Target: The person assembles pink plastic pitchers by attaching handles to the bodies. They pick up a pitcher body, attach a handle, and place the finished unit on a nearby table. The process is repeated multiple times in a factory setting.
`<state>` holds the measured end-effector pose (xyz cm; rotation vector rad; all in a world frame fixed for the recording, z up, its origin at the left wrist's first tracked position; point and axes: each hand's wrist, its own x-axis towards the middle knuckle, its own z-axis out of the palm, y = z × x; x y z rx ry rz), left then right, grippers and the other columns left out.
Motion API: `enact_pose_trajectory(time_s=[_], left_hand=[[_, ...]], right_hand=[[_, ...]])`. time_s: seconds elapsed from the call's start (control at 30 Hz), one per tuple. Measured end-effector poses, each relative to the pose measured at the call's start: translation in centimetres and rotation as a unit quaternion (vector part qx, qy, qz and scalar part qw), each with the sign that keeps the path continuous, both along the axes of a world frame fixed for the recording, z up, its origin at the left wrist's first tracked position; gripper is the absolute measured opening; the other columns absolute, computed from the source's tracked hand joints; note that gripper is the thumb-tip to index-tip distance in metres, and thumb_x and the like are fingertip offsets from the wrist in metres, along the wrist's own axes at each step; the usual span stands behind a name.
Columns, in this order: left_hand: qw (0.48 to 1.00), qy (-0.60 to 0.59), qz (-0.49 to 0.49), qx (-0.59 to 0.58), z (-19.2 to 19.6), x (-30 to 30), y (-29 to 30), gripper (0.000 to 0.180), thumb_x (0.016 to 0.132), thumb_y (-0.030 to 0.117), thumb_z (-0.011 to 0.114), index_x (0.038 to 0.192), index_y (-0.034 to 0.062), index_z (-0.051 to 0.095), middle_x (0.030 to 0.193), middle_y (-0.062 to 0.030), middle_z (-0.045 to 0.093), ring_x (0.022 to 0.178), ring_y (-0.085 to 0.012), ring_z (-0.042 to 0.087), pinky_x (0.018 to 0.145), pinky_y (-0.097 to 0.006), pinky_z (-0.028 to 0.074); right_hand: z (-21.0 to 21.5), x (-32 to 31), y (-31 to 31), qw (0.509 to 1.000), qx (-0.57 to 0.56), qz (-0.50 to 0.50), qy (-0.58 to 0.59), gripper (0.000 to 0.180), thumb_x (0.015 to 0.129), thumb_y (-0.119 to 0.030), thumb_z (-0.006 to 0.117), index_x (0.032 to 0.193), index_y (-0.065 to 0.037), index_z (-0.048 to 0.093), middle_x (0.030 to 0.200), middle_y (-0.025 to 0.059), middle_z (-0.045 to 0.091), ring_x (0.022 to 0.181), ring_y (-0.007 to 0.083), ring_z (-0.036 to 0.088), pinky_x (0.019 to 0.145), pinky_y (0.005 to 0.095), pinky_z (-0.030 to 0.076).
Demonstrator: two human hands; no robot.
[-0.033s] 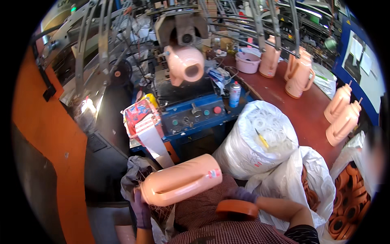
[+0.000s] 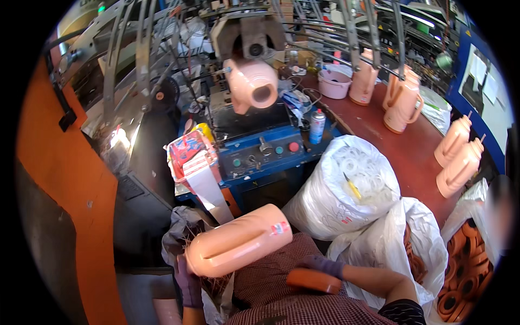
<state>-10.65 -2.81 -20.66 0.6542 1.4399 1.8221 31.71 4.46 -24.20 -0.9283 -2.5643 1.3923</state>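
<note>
A peach plastic jug body [image 2: 238, 241] lies tilted across my lap, its base toward my left hand [image 2: 189, 284], which wears a purple glove and grips it from below. My right hand [image 2: 320, 265], also gloved, rests on an orange round lid [image 2: 313, 280] held against my checked clothing. Another peach jug [image 2: 252, 84] is mounted on the machine head straight ahead, its open mouth facing me.
A blue control box [image 2: 265, 154] with buttons stands ahead. White sacks of rings [image 2: 346, 184] and orange lids [image 2: 422, 254] sit to my right. Finished peach jugs [image 2: 403, 103] stand on the red table [image 2: 390, 146]. An orange wall [image 2: 59, 179] closes the left.
</note>
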Motion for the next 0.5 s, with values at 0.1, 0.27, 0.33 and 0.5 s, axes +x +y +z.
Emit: enact_pose_trajectory(time_s=[0.1,0.27,0.33,0.5], left_hand=[[0.998,-0.042,-0.043,-0.007,-4.2,-2.8,-5.6,0.045,0.101,0.043,0.047,0.126,0.0072,0.055,0.12,-0.0084,0.062,0.106,-0.0228,0.061,0.087,-0.04,0.053],[0.942,-0.332,-0.005,-0.057,-4.3,-1.4,-7.1,0.056,0.096,0.055,0.049,0.131,0.0118,0.057,0.128,-0.0065,0.06,0.112,-0.0277,0.061,0.089,-0.043,0.055],[0.941,-0.335,-0.04,-0.001,-3.9,-0.8,-6.3,0.06,0.097,0.055,0.048,0.137,0.0109,0.052,0.135,-0.0079,0.057,0.123,-0.029,0.056,0.099,-0.046,0.05],[0.945,-0.296,-0.135,0.018,-3.6,0.7,-5.1,0.058,0.1,0.048,0.044,0.143,0.01,0.046,0.142,-0.0098,0.053,0.13,-0.0282,0.052,0.107,-0.046,0.045]], right_hand=[[6.5,-0.9,-0.8,0.939,-0.322,-0.021,0.116,0.054,0.1,-0.043,0.055,0.138,-0.005,0.055,0.129,0.0143,0.062,0.119,0.0258,0.06,0.102,0.0369,0.045],[10.0,0.9,-4.6,0.987,-0.136,-0.053,0.068,0.057,0.093,-0.04,0.068,0.134,-0.002,0.057,0.126,0.0156,0.063,0.115,0.0247,0.061,0.1,0.0383,0.047],[8.9,1.4,-5.1,0.986,-0.084,-0.127,0.062,0.051,0.092,-0.036,0.069,0.128,0.0,0.061,0.116,0.0134,0.068,0.105,0.023,0.065,0.093,0.0379,0.051],[5.9,1.5,2.6,0.891,-0.076,-0.406,0.188,0.041,0.098,-0.03,0.06,0.123,0.003,0.063,0.101,0.0118,0.07,0.093,0.0154,0.064,0.083,0.0308,0.052]])
